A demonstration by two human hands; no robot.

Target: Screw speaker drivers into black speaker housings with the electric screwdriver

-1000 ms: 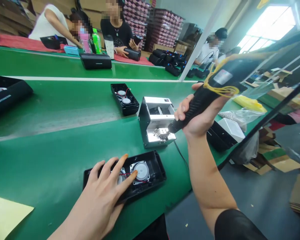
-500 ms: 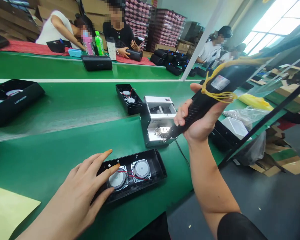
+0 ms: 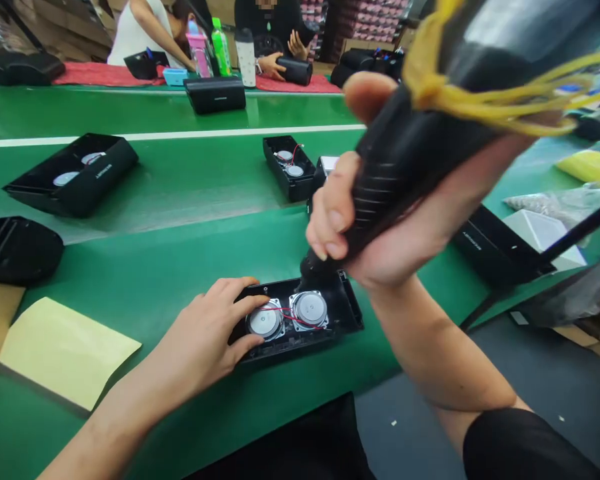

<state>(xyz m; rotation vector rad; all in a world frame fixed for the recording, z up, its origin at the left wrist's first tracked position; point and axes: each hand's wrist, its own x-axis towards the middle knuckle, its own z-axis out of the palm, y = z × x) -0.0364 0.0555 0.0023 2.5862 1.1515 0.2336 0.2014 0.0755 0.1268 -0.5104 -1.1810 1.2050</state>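
A black speaker housing (image 3: 349, 319) lies open side up on the green bench, with two round speaker drivers (image 3: 310, 309) and red wires inside. My left hand (image 3: 200, 337) grips its left end, thumb and forefinger resting by the left driver. Wrapped in my right hand (image 3: 405, 257) is a black electric screwdriver (image 3: 395, 167) with a yellow cord tied around it. The screwdriver slants down, its tip at the housing's far edge near the right driver. Whether the tip touches a screw cannot be made out. Behind my right hand, the screw feeder (image 3: 329, 163) is mostly hidden.
Other open housings stand beyond, one at left (image 3: 105, 170) and one near the feeder (image 3: 290, 177). Yellow paper (image 3: 65, 353) lies left of my forearm. A black housing (image 3: 495, 243) and white box (image 3: 545, 240) sit at right. Two people work across the bench.
My right hand has brought the screwdriver from the screw feeder down and left to the speaker housing. My left hand is still at the housing's left end. The view has shifted.
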